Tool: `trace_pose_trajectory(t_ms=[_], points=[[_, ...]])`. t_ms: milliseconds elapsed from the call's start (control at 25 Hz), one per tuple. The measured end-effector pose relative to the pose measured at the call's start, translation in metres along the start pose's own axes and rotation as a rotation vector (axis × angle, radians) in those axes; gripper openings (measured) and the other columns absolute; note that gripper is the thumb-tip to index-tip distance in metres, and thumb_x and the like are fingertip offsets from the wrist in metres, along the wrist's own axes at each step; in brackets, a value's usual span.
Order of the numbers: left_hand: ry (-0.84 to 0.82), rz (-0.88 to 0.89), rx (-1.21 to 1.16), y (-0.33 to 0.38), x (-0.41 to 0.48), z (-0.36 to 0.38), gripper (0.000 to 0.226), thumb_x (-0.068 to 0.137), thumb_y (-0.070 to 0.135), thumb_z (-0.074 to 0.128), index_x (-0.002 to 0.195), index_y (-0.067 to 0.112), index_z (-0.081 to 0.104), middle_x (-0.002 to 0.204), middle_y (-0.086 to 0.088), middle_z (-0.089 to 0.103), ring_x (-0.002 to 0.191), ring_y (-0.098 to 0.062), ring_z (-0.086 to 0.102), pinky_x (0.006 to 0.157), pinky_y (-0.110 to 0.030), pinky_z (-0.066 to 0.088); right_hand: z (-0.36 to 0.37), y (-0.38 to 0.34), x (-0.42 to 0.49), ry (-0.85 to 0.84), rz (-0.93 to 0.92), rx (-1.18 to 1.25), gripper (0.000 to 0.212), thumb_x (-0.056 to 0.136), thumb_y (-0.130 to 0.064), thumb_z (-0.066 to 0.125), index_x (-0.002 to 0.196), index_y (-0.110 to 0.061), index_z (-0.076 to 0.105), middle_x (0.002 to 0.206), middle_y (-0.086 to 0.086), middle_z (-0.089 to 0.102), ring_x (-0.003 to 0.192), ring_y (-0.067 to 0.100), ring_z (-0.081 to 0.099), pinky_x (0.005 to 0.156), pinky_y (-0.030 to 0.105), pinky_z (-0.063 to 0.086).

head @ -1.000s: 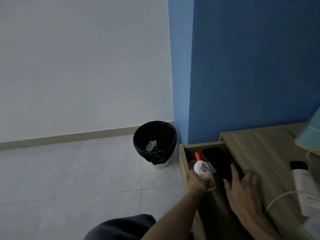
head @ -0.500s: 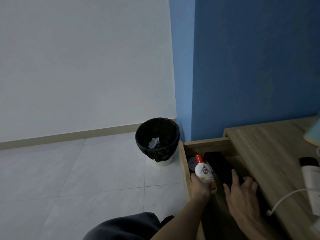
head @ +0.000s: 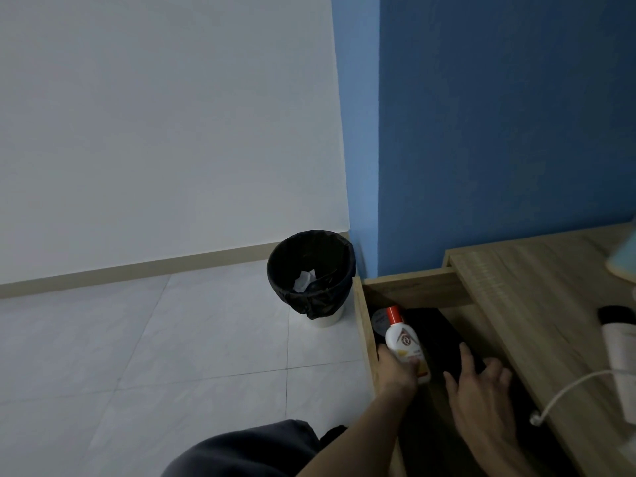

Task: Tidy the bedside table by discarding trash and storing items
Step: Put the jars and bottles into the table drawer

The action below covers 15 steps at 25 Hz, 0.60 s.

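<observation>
You are looking at a plain white wall (head: pixel 165 125) on the left and a deep blue wall (head: pixel 499 125) on the right — they meet at a corner. A beige skirting board (head: pixel 137 270) runs along the foot of the white wall, above pale, glossy floor tiles (head: pixel 144 339) with thin grout lines. The light is dim and even, and a wood-grain tabletop (head: pixel 523 304) fills the near right.

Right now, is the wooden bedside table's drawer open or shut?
Open: the wooden drawer is pulled out, and the left hand holds a red-capped white bottle inside.
</observation>
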<state>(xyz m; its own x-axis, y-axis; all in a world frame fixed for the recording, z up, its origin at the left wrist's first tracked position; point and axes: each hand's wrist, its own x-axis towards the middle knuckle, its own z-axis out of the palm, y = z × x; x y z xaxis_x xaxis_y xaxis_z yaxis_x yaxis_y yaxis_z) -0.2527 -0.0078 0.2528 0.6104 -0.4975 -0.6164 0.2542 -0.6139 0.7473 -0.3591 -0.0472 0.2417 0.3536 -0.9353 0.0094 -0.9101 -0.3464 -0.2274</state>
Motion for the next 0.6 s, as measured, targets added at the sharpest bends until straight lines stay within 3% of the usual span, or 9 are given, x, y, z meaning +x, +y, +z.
trace_pose_trajectory(t_ms=[120,280,360,440,480,600], points=[[-0.001,-0.016,-0.005,0.000,0.001,-0.001,0.047,0.091,0.016,0.058,0.134,0.014,0.037,0.138,-0.008,0.048,0.127,-0.025,0.050,0.102,-0.039,0.047,-0.003,0.001,0.000,0.005,0.021,0.001,0.060,0.079,-0.032,0.064,0.133,-0.012,0.046,0.115,0.028,0.049,0.097,0.035,0.048,0.076,0.037,0.045],[0.005,-0.024,0.019,-0.001,-0.001,0.001,0.049,0.091,0.016,0.058,0.134,0.014,0.036,0.138,-0.008,0.048,0.128,-0.025,0.050,0.102,-0.038,0.047,0.002,0.004,0.001,-0.005,0.015,-0.014,0.065,0.044,-0.017,0.089,0.103,0.000,0.067,0.081,0.034,0.056,0.066,0.040,0.056,0.054,0.041,0.050],[0.002,-0.027,0.028,-0.002,0.000,0.001,0.049,0.091,0.017,0.059,0.134,0.014,0.036,0.138,-0.008,0.048,0.127,-0.025,0.050,0.101,-0.038,0.047,-0.001,0.003,0.001,0.022,0.000,-0.016,0.064,0.058,-0.023,0.084,0.116,-0.005,0.061,0.093,0.033,0.056,0.077,0.041,0.055,0.063,0.041,0.050],[0.001,-0.035,0.028,-0.002,0.000,0.001,0.049,0.091,0.018,0.059,0.135,0.015,0.036,0.138,-0.008,0.048,0.127,-0.025,0.050,0.101,-0.038,0.048,-0.008,0.001,-0.001,-0.018,0.028,-0.051,0.063,0.080,-0.037,0.063,0.136,-0.015,0.042,0.117,0.025,0.049,0.100,0.032,0.050,0.079,0.036,0.046],[0.003,-0.035,0.027,-0.001,0.000,0.000,0.049,0.091,0.018,0.059,0.135,0.015,0.036,0.138,-0.008,0.048,0.127,-0.025,0.050,0.101,-0.038,0.048,-0.010,0.000,-0.001,-0.028,0.036,-0.032,0.063,0.082,-0.038,0.060,0.137,-0.016,0.039,0.119,0.024,0.048,0.102,0.030,0.049,0.080,0.035,0.045],[-0.002,-0.041,0.035,-0.002,-0.001,0.001,0.049,0.092,0.019,0.058,0.135,0.015,0.035,0.138,-0.008,0.048,0.127,-0.024,0.050,0.100,-0.036,0.047,-0.003,0.000,-0.002,-0.055,0.022,0.018,0.063,0.060,-0.021,0.083,0.117,-0.004,0.061,0.094,0.034,0.056,0.078,0.041,0.054,0.062,0.039,0.049]])
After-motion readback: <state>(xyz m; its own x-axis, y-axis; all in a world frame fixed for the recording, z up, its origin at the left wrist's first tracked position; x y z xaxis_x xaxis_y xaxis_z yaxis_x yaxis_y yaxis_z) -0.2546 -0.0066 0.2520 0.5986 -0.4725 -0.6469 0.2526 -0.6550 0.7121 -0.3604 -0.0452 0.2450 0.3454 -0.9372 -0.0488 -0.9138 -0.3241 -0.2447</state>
